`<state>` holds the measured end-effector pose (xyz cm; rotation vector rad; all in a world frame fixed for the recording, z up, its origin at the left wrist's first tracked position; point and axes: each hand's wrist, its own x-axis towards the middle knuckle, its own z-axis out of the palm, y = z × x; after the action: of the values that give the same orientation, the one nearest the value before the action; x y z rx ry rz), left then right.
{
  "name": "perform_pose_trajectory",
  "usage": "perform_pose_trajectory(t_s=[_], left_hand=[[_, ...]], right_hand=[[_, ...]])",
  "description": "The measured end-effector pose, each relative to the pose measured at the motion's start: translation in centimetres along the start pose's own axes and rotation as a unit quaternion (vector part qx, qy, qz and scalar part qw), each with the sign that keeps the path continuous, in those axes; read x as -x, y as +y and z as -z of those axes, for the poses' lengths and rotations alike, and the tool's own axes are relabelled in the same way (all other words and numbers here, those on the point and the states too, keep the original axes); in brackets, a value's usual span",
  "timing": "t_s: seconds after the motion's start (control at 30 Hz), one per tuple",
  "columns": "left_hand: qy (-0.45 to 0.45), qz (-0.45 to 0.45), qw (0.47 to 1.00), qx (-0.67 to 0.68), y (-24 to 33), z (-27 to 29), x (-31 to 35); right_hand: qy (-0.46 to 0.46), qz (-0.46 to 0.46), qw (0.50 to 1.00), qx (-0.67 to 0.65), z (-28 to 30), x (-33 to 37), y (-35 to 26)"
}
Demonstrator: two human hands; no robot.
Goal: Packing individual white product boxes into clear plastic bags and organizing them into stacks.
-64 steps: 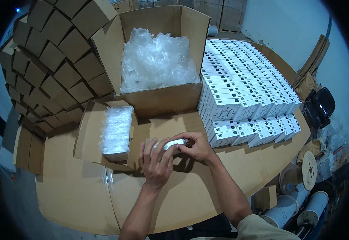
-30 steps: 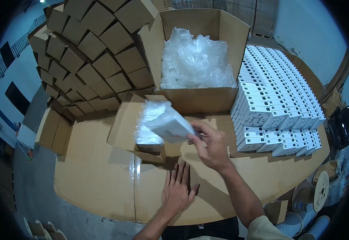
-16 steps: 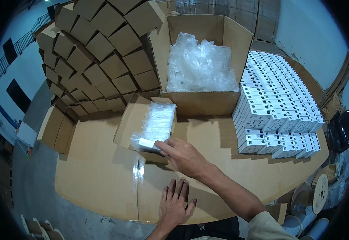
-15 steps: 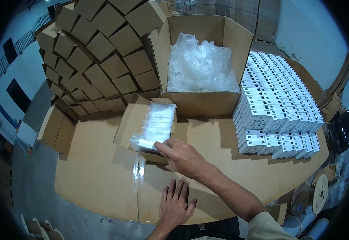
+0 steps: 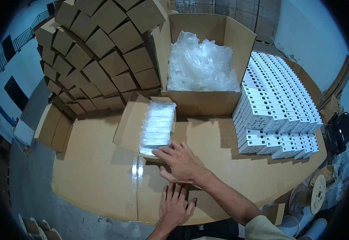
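The right hand lay with its grip spread, fingers flat and pinching nothing, fingertips touching the near end of the wrapped packs stacked in the small open box just beyond it. The left hand rested palm down, grip spread too, on the cardboard surface right below the right hand. Farther out stood a big box of plastic bags, with rows of white boxes off to the right

The right hand reaches far-left, fingers spread; the left hand lies flat, palm down, nearer.
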<state>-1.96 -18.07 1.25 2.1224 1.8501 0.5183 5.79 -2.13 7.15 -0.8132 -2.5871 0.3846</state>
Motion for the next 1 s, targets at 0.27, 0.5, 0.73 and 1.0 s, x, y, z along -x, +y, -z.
perform_pose_trajectory(t_s=[0.27, 0.5, 0.73, 1.0], left_hand=[[-0.009, -0.011, 1.0, -0.024, 0.5, -0.4, -0.5], [0.02, -0.058, 0.997, -0.041, -0.3, -2.2, -3.7], [-0.02, -0.078, 0.996, -0.037, 2.0, -2.3, -12.0], [0.003, -0.1, 0.994, -0.045, 1.9, -3.7, -18.8]], right_hand=[[0.037, 0.0, 0.999, -0.031, -2.3, 1.0, 1.0], [0.127, -0.024, 0.989, -0.069, 2.5, 5.5, 1.5], [0.152, -0.136, 0.979, 0.007, 7.1, 13.6, 5.3], [0.229, -0.22, 0.943, 0.097, 12.9, 23.6, 9.1]])
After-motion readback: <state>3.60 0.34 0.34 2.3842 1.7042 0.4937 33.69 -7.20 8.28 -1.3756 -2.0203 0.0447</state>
